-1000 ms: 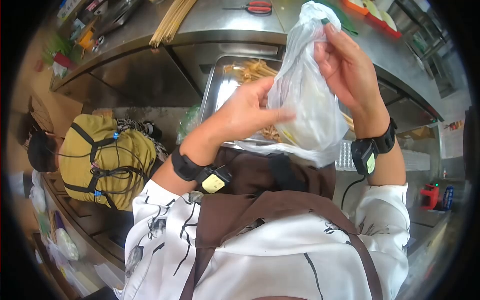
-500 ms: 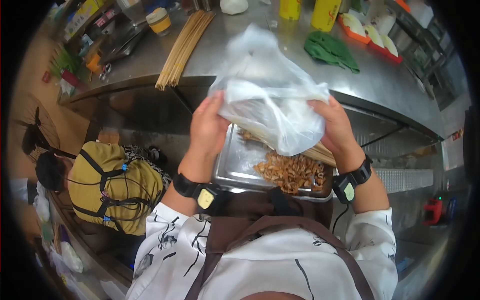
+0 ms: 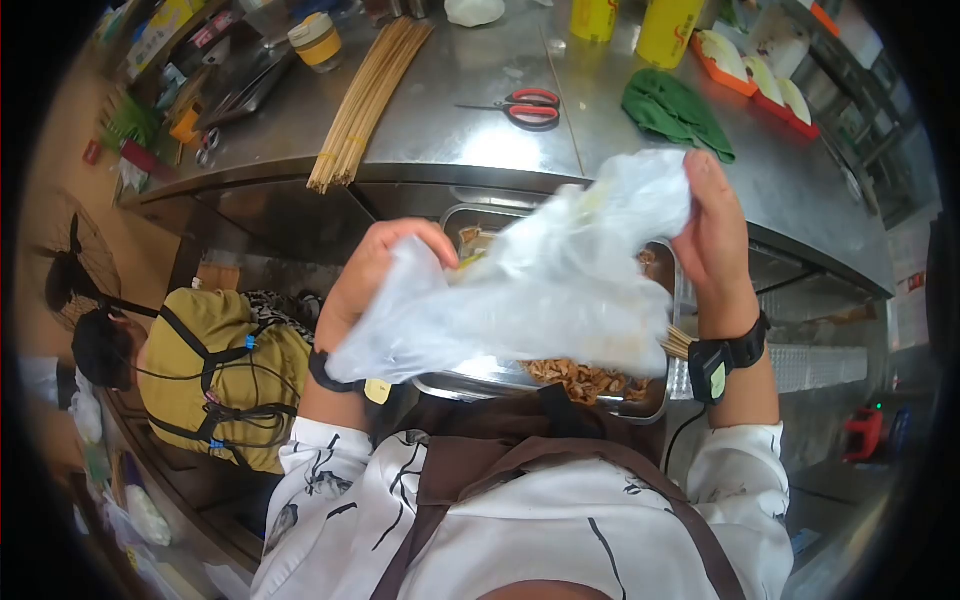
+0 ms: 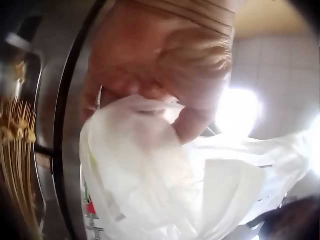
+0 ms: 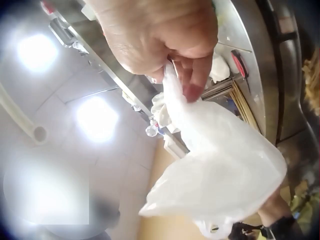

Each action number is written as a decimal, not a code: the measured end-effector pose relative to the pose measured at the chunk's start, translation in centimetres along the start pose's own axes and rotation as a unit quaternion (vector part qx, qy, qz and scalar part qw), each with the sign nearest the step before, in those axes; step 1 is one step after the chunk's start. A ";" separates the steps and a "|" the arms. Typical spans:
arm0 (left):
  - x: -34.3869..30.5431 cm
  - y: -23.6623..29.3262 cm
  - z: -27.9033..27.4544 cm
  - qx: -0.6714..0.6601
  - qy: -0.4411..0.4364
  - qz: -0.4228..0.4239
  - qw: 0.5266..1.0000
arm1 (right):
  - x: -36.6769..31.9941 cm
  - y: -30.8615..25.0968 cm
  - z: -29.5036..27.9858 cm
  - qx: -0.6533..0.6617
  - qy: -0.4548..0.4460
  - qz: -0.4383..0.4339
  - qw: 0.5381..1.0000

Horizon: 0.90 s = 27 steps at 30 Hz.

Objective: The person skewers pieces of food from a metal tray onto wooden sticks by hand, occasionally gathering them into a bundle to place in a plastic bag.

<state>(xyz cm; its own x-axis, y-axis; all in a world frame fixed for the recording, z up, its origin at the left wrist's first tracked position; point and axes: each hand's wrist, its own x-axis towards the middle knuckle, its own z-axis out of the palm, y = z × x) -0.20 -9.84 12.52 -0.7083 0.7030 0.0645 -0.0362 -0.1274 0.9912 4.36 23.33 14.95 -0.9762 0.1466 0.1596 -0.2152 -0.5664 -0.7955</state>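
A thin white plastic bag [image 3: 540,290], blurred by motion, stretches aslant between the two hands over a metal tray [image 3: 447,388]. My left hand [image 3: 385,262] grips its left part; in the left wrist view the thumb and fingers of that hand [image 4: 160,60] pinch the film. Higher up on the other side, my right hand [image 3: 716,225] pinches a corner, from which the bag [image 5: 225,150] hangs in the right wrist view. Brown pieces of food [image 3: 590,382] lie in the tray, partly hidden by the bag, with thin wooden skewers [image 3: 680,343] at its right side.
On the steel counter [image 3: 450,145] ahead lie a bundle of wooden sticks [image 3: 370,105], red-handled scissors [image 3: 532,110] and a green cloth [image 3: 678,112]. Yellow containers [image 3: 665,30] and orange trays [image 3: 725,62] stand farther back. A person in a yellow top [image 3: 215,365] is at the left.
The bag first hung upright from the right hand, then was spread between both hands. Now the hands are farther apart, the left moved left, the right raised, and the bag slants between them.
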 end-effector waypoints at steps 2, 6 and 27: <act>0.3 0.0 0.1 0.225 -0.053 0.011 0.973 | 1.2 -0.7 -0.7 0.001 0.015 -0.017 1.000; -0.5 0.7 -0.7 0.511 0.096 0.186 0.833 | 3.3 -2.4 -3.1 0.010 0.024 -0.072 0.997; 0.1 1.8 1.3 0.074 0.043 0.096 0.992 | 12.4 -1.5 3.3 0.085 -0.065 -0.087 0.990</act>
<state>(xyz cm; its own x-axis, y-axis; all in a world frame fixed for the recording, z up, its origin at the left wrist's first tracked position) 0.56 -9.09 14.45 -0.7498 0.6124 0.2505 0.2046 -0.1454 0.9680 -7.49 23.34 20.08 -0.9170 0.1536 0.3681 -0.3701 -0.6716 -0.6418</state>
